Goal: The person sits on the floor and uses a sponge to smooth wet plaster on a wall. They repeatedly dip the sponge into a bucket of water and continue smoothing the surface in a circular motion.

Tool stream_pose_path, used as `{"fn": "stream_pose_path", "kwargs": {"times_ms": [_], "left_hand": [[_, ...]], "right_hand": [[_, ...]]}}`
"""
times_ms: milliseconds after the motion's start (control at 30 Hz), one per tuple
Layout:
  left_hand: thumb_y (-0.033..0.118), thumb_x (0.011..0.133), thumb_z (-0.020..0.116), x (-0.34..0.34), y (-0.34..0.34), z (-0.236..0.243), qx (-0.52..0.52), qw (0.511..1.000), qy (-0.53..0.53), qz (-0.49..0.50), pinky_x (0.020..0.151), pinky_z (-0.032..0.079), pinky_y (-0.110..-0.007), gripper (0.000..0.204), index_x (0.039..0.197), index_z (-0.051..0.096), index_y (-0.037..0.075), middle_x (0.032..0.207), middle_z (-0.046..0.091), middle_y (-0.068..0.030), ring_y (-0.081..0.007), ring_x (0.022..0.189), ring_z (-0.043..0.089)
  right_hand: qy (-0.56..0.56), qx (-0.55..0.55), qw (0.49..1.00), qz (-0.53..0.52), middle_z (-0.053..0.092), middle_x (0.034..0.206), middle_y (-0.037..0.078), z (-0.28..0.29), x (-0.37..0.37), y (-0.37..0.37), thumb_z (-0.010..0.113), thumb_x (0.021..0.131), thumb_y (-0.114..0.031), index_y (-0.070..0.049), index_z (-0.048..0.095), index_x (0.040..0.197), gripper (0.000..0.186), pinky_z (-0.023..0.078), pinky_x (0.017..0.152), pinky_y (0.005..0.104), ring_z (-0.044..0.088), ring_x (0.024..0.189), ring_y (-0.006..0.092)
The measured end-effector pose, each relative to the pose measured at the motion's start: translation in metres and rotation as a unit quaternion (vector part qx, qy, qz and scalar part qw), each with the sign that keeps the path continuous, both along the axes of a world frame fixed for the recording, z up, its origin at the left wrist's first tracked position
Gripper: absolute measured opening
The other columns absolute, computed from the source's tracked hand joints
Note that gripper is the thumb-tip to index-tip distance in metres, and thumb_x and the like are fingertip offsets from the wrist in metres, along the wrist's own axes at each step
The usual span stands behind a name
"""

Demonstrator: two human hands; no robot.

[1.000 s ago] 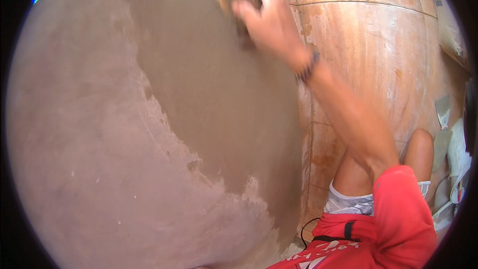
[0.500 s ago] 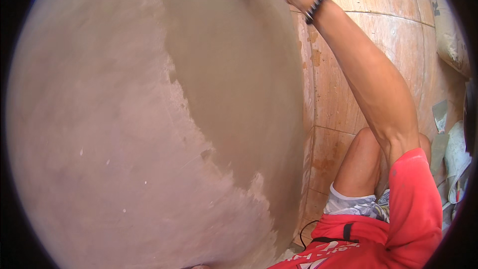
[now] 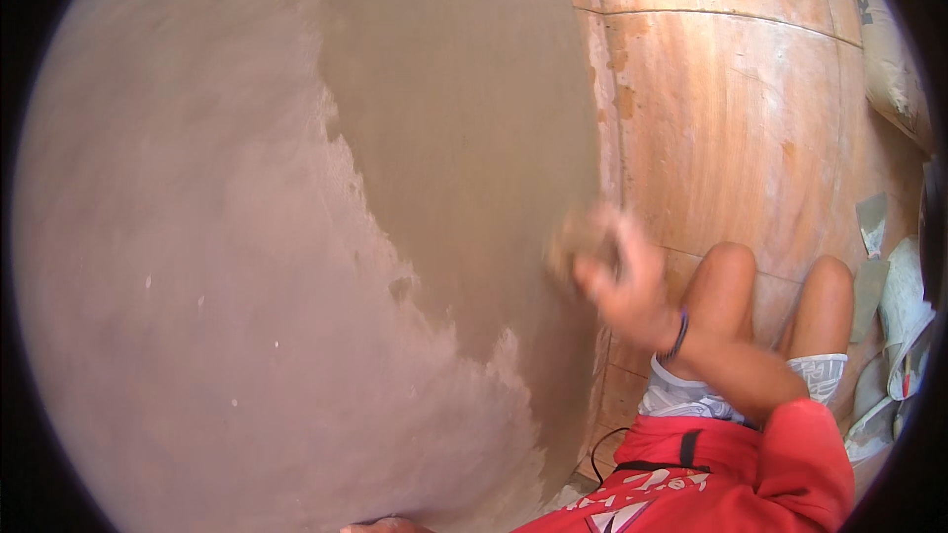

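Note:
My right hand (image 3: pixel 637 286), with a dark beaded bracelet at the wrist, is closed around a brownish sponge (image 3: pixel 570 249). Both are blurred by motion. The sponge lies against the right side of a plastered wall, over a darker, wet-looking band of plaster (image 3: pixel 454 118). Left of that band, past a ragged border, spreads paler, pinkish-grey plaster (image 3: pixel 197 227) with a few white specks. Only a small part of my left hand (image 3: pixel 387 525) shows at the bottom edge, next to the pale plaster; its fingers are hidden.
Wood-look tiles (image 3: pixel 731 128) cover the floor right of the wall, with brown splashes along the joint. My bent knees (image 3: pixel 726 276) are close to the wall. On the far right are a filled sack (image 3: pixel 894 74), a flat grey piece (image 3: pixel 869 301) and a crumpled whitish bag (image 3: pixel 904 301).
My right hand has swept the sponge from the top of the view down along the wall toward my knees, and the arm has bent. More of my left hand shows at the lower edge.

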State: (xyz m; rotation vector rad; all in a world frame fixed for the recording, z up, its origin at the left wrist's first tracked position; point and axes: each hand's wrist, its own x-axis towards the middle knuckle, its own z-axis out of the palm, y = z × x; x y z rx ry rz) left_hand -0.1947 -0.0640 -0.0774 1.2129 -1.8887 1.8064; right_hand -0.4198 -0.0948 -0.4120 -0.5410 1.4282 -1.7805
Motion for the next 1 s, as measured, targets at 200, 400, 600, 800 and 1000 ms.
{"fn": "stream_pose_path", "kwargs": {"times_ms": [200, 400, 600, 800, 1000], "left_hand": [[0.048, 0.105, 0.039, -0.01, -0.008, 0.004, -0.011, 1.0, -0.014, -0.018, 0.111, 0.027, -0.062, 0.068, 0.147, 0.035, -0.005, 0.15, 0.031, -0.0295, -0.0464, 0.138, 0.032], [0.052, 0.104, 0.039, 0.004, -0.002, -0.001, -0.052, 0.997, -0.046, 0.014, 0.11, 0.03, -0.059, 0.072, 0.147, 0.035, -0.005, 0.149, 0.034, -0.0289, -0.0455, 0.134, 0.038], [0.051, 0.104, 0.039, 0.003, 0.002, 0.004, -0.058, 0.997, -0.058, 0.011, 0.11, 0.03, -0.059, 0.071, 0.147, 0.035, -0.005, 0.149, 0.034, -0.0291, -0.0456, 0.134, 0.038], [0.05, 0.104, 0.039, -0.002, -0.008, 0.0, -0.048, 0.997, -0.06, -0.014, 0.11, 0.029, -0.059, 0.07, 0.147, 0.034, -0.005, 0.149, 0.034, -0.0292, -0.0456, 0.134, 0.038], [0.049, 0.104, 0.039, 0.002, -0.008, -0.004, -0.044, 0.997, -0.065, -0.004, 0.11, 0.029, -0.059, 0.07, 0.148, 0.034, -0.006, 0.149, 0.034, -0.0294, -0.0457, 0.135, 0.037]], "right_hand": [[-0.037, -0.092, 0.986, -0.132, 0.065, 0.11, 0.023, 0.047, -0.11, -0.13, 0.064, 0.086, -0.014, 0.005, 0.055, 0.127, 0.046, 0.051, 0.091, 0.0422, 0.064, 0.102, 0.0351], [0.104, -0.145, 0.977, 0.119, 0.056, 0.109, 0.02, 0.033, 0.031, -0.007, 0.071, 0.079, -0.013, -0.002, 0.048, 0.14, 0.066, 0.049, 0.092, 0.0487, 0.055, 0.102, 0.0391], [-0.081, 0.006, 0.996, -0.036, 0.061, 0.129, 0.022, -0.044, -0.066, -0.049, 0.063, 0.09, -0.018, 0.001, 0.055, 0.131, 0.046, 0.046, 0.102, 0.0392, 0.058, 0.121, 0.0281], [-0.003, -0.032, 0.985, -0.171, 0.068, 0.104, 0.018, -0.051, -0.228, -0.191, 0.061, 0.092, -0.023, 0.006, 0.064, 0.112, 0.036, 0.051, 0.083, 0.0378, 0.066, 0.094, 0.0259], [-0.01, 0.038, 0.998, -0.054, 0.065, 0.111, 0.022, -0.042, -0.224, -0.214, 0.064, 0.09, -0.026, 0.006, 0.061, 0.117, 0.041, 0.051, 0.089, 0.039, 0.064, 0.101, 0.03]]}}
